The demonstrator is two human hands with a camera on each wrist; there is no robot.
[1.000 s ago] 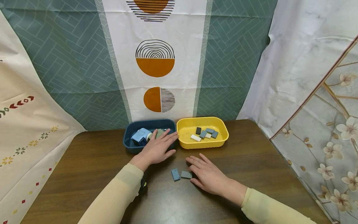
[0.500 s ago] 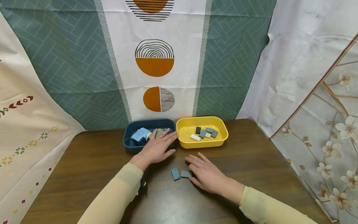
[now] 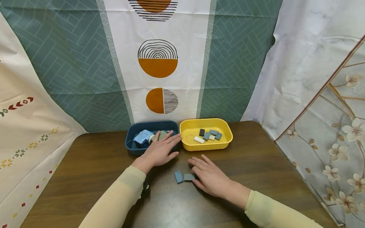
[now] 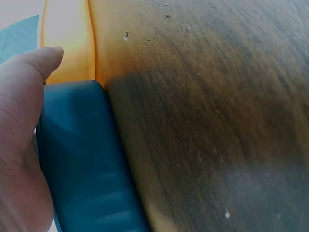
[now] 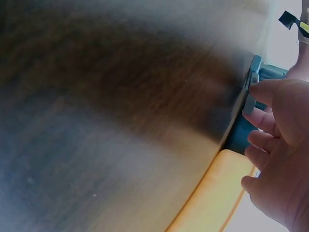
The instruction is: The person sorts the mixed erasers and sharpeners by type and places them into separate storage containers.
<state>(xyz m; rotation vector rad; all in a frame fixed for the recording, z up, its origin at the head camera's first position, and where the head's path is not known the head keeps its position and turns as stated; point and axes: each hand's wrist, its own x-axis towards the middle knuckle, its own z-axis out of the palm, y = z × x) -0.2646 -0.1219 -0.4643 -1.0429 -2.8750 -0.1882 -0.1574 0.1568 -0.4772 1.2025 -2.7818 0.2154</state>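
My right hand (image 3: 211,177) pinches a small grey rectangular tile (image 3: 188,177) between thumb and index finger. The tile lies on the table, its left end close against a blue-grey tile (image 3: 178,177) set at an angle; whether they touch I cannot tell. In the right wrist view, the grey tile (image 5: 250,100) shows between thumb and index fingertips. My left hand (image 3: 161,151) is spread over the front right of a dark blue bin (image 3: 131,147), fingertips reaching toward the yellow bin (image 3: 206,147). It holds nothing.
Inside the blue bin lie a light blue packet (image 3: 144,136), a dark blue box (image 3: 144,144) and a greenish item (image 3: 162,135) partly behind my fingers. The yellow bin holds several small tiles, including a white one (image 3: 199,140) and a black one (image 3: 201,132). Patterned cloths surround the table.
My right hand has slid the grey tile slightly left, narrowing the gap to the blue-grey tile. My left hand has stayed in place.
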